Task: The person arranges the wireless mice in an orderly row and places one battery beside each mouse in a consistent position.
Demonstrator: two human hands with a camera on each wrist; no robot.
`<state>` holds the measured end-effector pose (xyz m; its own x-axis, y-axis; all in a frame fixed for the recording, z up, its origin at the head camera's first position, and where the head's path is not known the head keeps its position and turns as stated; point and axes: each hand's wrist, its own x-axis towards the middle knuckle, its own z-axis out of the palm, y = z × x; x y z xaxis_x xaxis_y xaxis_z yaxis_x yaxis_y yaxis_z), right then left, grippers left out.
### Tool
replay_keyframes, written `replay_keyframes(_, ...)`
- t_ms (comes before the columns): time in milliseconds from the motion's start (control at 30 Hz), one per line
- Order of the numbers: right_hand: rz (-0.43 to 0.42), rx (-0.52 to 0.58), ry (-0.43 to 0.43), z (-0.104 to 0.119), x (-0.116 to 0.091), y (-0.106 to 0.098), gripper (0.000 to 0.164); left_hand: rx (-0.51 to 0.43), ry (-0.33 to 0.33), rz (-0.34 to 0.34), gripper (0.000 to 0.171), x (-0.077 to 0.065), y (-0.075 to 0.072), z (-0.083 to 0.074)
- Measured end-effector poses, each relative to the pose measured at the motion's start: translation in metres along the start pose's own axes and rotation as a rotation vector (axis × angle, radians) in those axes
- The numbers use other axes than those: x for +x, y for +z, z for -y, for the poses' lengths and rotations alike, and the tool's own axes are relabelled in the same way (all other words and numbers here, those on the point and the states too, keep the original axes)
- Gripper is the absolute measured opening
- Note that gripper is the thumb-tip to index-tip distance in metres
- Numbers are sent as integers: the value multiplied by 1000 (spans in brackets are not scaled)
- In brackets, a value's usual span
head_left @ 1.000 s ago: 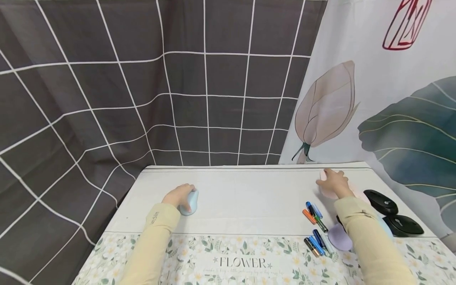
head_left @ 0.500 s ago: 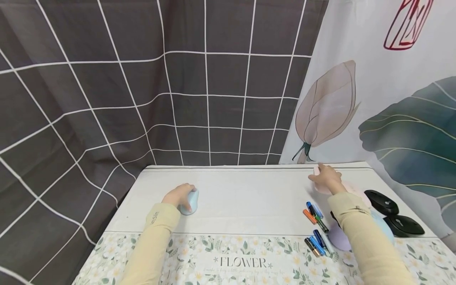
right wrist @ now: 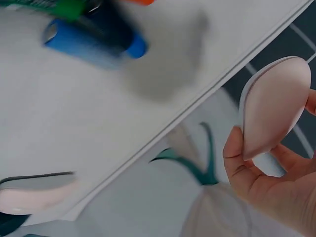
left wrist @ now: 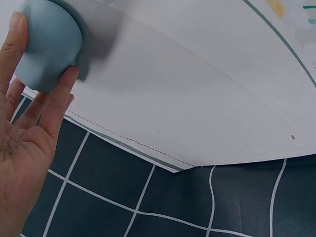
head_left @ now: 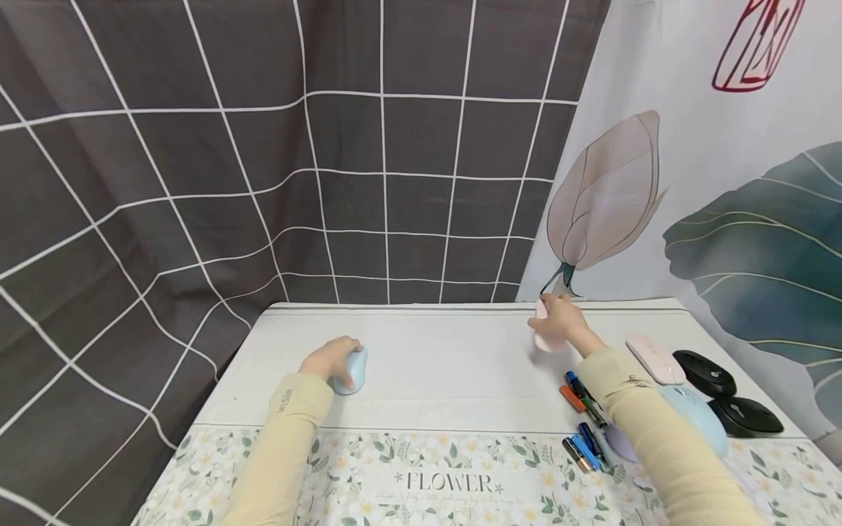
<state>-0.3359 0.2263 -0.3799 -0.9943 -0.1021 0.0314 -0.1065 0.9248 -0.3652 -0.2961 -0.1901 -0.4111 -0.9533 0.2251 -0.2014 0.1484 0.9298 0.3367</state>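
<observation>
At the left of the white mat, my left hand [head_left: 327, 359] grips a light blue computer mouse [head_left: 356, 371] by its sides. The left wrist view shows the thumb on one edge of that mouse [left wrist: 52, 42] and fingers on the other, with a shadow beside it on the mat. Near the back edge, right of the middle, my right hand [head_left: 562, 320] holds a pale pink mouse [head_left: 545, 342]. Seen from the right wrist, this mouse [right wrist: 279, 106] is pinched between thumb and fingers, raised above the mat; its underside is hidden.
On the right stand another pink mouse [head_left: 655, 360], two black mice [head_left: 704, 372], and a light blue mouse [head_left: 699, 420]. A purple mouse [head_left: 618, 443] is partly hidden under my right sleeve. Several pens [head_left: 582, 447] lie left of it. A grid curtain [head_left: 414, 204] hangs behind the mat.
My right hand has moved left along the back of the mat with the pink mouse, uncovering the other pink mouse. My left hand and its mouse have stayed in place.
</observation>
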Motion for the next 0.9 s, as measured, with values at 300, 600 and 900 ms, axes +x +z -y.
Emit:
replay_keyframes(300,67,57,8,40,4,12,69,0,-2,-4,80,-1,-1,0)
replay_keyframes(600,123,97,-40,73,6,31,67,-3,-8,-2,80,-1,-2,0)
replay_keyframes(900,187,164,-45,103,11,48,67,-9,-10,1,80,-1,-3,-1)
